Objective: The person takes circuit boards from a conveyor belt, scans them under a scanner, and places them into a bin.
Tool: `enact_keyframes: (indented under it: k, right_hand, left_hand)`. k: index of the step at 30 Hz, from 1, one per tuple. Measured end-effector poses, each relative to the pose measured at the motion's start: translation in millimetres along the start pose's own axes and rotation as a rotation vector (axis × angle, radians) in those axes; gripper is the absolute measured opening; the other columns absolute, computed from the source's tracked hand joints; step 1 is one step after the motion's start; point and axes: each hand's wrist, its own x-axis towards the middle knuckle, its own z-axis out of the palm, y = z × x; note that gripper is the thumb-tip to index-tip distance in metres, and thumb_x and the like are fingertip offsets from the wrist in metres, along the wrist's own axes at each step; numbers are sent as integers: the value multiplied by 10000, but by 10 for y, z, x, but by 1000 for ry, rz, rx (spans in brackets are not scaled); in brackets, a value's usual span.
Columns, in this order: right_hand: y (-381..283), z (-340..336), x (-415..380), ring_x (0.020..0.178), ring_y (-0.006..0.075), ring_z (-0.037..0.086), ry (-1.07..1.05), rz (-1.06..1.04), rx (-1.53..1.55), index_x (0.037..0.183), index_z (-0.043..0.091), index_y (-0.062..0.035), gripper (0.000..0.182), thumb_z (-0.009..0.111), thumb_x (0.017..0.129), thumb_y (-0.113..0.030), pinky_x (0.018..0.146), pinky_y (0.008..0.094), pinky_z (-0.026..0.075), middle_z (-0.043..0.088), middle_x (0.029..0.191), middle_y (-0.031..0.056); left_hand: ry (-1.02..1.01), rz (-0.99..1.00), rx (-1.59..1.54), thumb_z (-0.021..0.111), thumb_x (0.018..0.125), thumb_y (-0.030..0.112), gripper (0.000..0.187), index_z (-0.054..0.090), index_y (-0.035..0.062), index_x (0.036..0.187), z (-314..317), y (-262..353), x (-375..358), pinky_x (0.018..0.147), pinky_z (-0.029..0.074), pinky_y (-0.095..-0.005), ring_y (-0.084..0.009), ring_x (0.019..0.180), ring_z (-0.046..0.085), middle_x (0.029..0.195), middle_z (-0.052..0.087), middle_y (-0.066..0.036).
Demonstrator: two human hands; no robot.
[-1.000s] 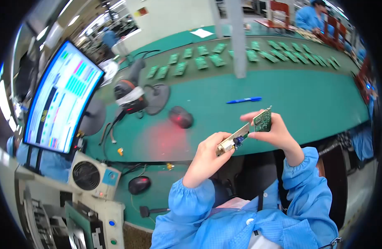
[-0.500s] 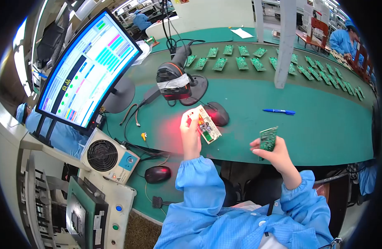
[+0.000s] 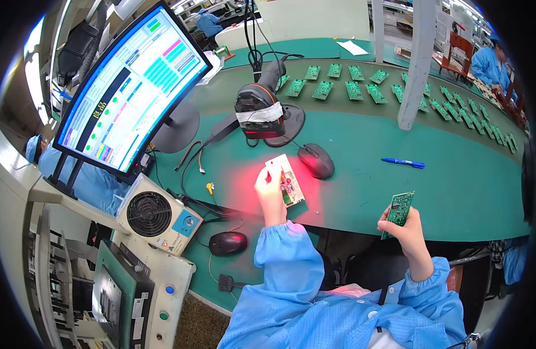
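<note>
In the red light below the barcode scanner [image 3: 258, 110], my left hand [image 3: 269, 195] is closed on a pale circuit board [image 3: 292, 185]. The board is held tilted, with its components showing, and my fingers cover its left edge. To the right, near the table's front edge, my right hand [image 3: 409, 231] grips a green circuit board [image 3: 401, 206] between thumb and fingers. That board stands nearly upright, with its lower part hidden by the hand. A black mouse [image 3: 316, 161] lies just beyond the board in my left hand.
A monitor [image 3: 128, 93] stands at the left above a fan unit [image 3: 157, 215]. A second mouse [image 3: 228, 244] and a brush [image 3: 227, 283] lie nearer me. A blue pen [image 3: 403, 163] is on the green mat. Rows of green boards [image 3: 353, 90] lie behind a post [image 3: 417, 70]. People sit farther off.
The camera view has shifted, moving the scene rightward. My left hand has drawn its board back from the mouse, more into the red light. My right hand's board is turned to show more of its face.
</note>
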Motion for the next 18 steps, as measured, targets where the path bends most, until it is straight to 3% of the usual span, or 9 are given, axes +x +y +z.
enact_keyframes:
  k: [18]
  right_hand:
    - [77, 51, 47, 639, 138, 584, -25, -7, 12, 832, 537, -5, 207, 670, 674, -3, 597, 266, 477, 583, 706, 65]
  left_hand:
    - [33, -20, 118, 567, 856, 88, 156, 589, -27, 958, 18, 227, -131, 632, 444, -205, -58, 706, 560, 839, 620, -27]
